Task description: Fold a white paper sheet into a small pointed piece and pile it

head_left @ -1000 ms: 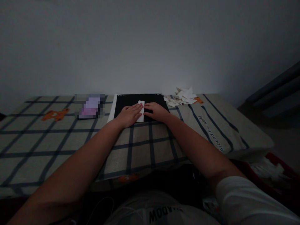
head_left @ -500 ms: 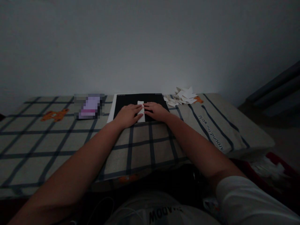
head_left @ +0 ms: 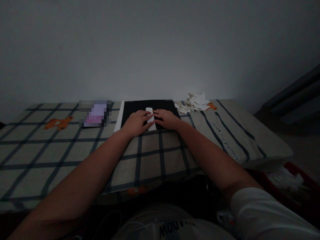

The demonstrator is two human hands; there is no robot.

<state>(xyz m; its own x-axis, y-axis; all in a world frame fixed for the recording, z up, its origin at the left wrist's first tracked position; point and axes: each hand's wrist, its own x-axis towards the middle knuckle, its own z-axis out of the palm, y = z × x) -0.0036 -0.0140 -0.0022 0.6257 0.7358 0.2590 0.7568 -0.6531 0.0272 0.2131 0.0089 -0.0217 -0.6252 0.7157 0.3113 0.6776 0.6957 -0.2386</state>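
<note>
A narrow folded strip of white paper [head_left: 151, 118] lies lengthwise on a black sheet or pad [head_left: 130, 107] with small holes along its far edge. My left hand [head_left: 137, 124] rests flat from the left, its fingers and thumb reaching over the strip. From the other side comes my right hand [head_left: 167, 119], fingers stretched out, the tips touching the strip's right edge. Both hands are open, and the fingertips nearly meet over the paper. Fingers cover parts of the strip.
On the checked tablecloth [head_left: 75, 146], a phone [head_left: 95, 115] with a lit, blurred screen lies to the left. A heap of folded white paper pieces [head_left: 197, 101] sits at the back right, near the wall [head_left: 160, 50]. Below the table's right end is a red container [head_left: 305, 180] with whitish contents.
The paper strip has turned slightly, its near end now a little farther right. Both hands have barely shifted. Colours on the phone screen have changed.
</note>
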